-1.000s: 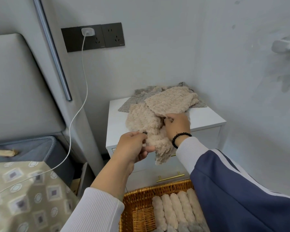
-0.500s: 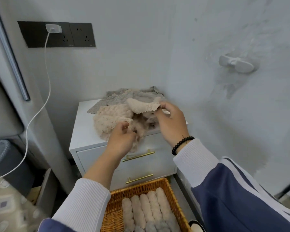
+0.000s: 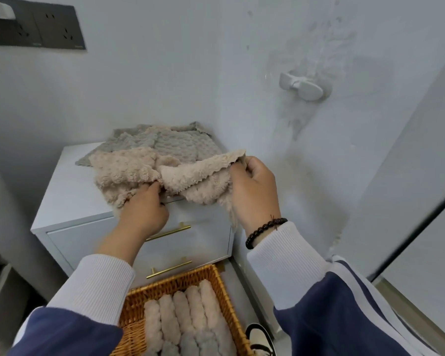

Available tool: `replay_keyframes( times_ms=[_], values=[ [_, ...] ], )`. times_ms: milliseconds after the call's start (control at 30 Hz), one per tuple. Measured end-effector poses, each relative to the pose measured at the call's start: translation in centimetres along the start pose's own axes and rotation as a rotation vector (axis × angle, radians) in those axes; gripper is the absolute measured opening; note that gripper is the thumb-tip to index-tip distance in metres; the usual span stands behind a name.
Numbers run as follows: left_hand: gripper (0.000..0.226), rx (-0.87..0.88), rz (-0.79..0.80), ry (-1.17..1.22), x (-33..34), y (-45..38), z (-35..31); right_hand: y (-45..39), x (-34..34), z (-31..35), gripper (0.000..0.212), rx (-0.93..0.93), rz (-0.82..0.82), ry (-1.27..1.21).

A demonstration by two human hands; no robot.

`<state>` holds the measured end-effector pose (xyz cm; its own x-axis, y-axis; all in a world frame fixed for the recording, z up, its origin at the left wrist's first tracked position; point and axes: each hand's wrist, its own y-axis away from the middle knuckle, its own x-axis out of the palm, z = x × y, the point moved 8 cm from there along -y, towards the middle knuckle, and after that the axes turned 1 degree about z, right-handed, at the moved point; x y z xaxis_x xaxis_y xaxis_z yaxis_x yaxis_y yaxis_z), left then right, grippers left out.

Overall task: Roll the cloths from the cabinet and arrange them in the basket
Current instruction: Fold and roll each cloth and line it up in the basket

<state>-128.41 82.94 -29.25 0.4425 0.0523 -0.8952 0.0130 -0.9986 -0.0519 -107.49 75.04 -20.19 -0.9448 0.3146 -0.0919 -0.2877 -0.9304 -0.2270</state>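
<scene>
Currently both hands, left hand (image 3: 143,214) and right hand (image 3: 253,191), pinch the beige cloth (image 3: 165,176) edges over the cabinet (image 3: 67,196) front edge, spreading it flat for rolling.

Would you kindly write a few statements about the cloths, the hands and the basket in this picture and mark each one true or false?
1. Both hands grip the beige cloth. True: the left hand holds its lower middle and the right hand its right corner.
2. The basket holds no cloths. False: rolled cloths lie in it side by side.
3. A grey cloth lies on the cabinet behind the beige one. True.
4. The bead bracelet is on the left wrist. False: it is on the right wrist.
5. The cabinet's drawers stand open. False: both are closed.
</scene>
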Motion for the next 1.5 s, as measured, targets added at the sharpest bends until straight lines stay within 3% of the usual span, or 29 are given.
replay_keyframes(
  times_ms=[167,467,733,1067,1167,1233,1367,1433,1500],
  values=[
    [0.063,-0.023,0.000,-0.006,0.1,-1.6,0.5,-0.9,0.0,-0.1,0.024,0.002,0.027,0.079],
    [0.082,-0.027,0.001,0.150,0.5,-2.3,0.9,-0.8,1.7,-1.1,0.026,0.026,0.233,0.226],
    [0.076,0.026,-0.047,0.193,-1.4,0.2,1.3,-0.7,2.8,-0.9,0.024,0.058,0.302,0.209],
    [0.078,0.028,-0.064,0.287,-4.5,5.9,4.8,0.9,4.5,1.6,0.042,-0.011,0.406,0.164],
    [0.066,0.020,-0.072,0.363,-5.5,8.3,5.2,1.5,5.3,2.0,0.040,-0.027,0.440,0.162],
    [0.051,0.096,-0.089,0.550,-6.4,9.9,4.0,1.9,5.8,2.1,0.032,-0.041,0.476,0.174],
    [0.044,0.187,0.081,0.865,-6.3,13.0,1.9,3.3,7.4,2.8,0.024,-0.057,0.555,0.111],
    [0.049,0.148,0.196,0.875,-4.5,13.9,1.7,4.0,7.9,3.2,0.022,-0.045,0.571,0.054],
    [0.036,0.139,0.273,0.803,-2.6,14.6,1.6,4.2,8.0,3.5,0.023,-0.041,0.552,0.010]
  ],
)
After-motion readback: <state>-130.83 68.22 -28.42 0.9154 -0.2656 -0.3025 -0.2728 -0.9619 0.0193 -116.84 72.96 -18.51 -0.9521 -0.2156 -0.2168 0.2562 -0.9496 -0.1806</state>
